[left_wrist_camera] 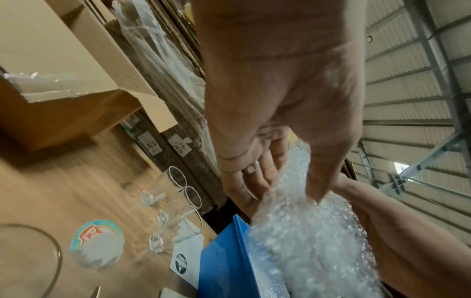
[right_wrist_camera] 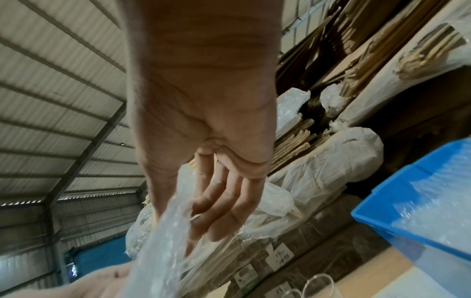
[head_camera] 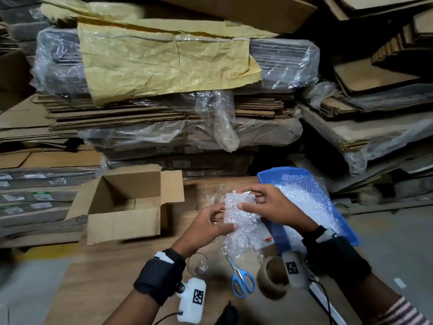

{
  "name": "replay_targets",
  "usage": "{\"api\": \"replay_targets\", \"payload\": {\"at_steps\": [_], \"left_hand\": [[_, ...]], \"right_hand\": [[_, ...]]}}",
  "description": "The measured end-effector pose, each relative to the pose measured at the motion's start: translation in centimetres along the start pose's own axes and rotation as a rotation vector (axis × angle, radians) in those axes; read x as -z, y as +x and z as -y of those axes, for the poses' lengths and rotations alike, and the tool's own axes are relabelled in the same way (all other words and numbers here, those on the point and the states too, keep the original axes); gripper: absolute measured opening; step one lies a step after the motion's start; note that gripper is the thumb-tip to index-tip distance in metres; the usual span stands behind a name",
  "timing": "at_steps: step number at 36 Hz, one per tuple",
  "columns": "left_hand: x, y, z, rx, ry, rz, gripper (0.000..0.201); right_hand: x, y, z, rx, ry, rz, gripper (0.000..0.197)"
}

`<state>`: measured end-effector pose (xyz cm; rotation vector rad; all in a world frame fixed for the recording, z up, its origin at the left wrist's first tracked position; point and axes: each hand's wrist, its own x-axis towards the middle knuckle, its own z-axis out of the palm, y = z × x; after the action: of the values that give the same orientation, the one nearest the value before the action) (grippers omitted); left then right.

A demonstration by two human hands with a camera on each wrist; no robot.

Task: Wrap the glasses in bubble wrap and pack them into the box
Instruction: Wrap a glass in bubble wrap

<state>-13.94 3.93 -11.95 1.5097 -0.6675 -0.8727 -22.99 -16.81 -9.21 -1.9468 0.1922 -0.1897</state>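
Both hands hold a crumpled sheet of bubble wrap above the wooden table. My left hand pinches its left edge, thumb on the near side. Fingers and thumb of my right hand grip its top right. The wrap hides whatever lies inside it. In the wrist views the left hand and the right hand each clasp the bubble wrap. Three bare glasses lie on the table beyond the hands; another glass stands near my left wrist. The open cardboard box sits to the left.
A blue tray with more bubble wrap lies at the right. Blue-handled scissors and a brown tape roll lie near the front. Stacks of flattened cardboard under plastic rise behind the table.
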Motion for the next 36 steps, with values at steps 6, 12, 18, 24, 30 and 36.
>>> {"api": "replay_targets", "payload": {"at_steps": [6, 12, 18, 24, 30, 36], "left_hand": [[-0.3, 0.2, 1.2, 0.033, -0.159, -0.088, 0.043], [0.0, -0.2, 1.9, 0.020, -0.216, -0.195, 0.045], [1.0, -0.9, 2.6, 0.042, -0.189, -0.218, 0.055], [3.1, -2.3, 3.2, 0.099, -0.169, -0.270, 0.081], [5.2, -3.2, 4.2, 0.108, -0.233, -0.292, 0.037], [6.4, -3.9, 7.1, 0.159, -0.275, -0.313, 0.019]], "right_hand": [[-2.1, -0.5, -1.9, -0.188, 0.041, -0.135, 0.075], [-4.7, -2.1, -1.4, -0.252, 0.211, -0.055, 0.033], [-7.2, -1.7, -1.7, -0.162, 0.272, -0.175, 0.006], [-8.1, -1.2, -1.9, -0.202, 0.226, -0.004, 0.020], [-8.7, -0.8, -1.8, -0.258, 0.163, 0.185, 0.020], [-10.3, -0.3, -3.2, -0.368, 0.213, 0.218, 0.043]]}}
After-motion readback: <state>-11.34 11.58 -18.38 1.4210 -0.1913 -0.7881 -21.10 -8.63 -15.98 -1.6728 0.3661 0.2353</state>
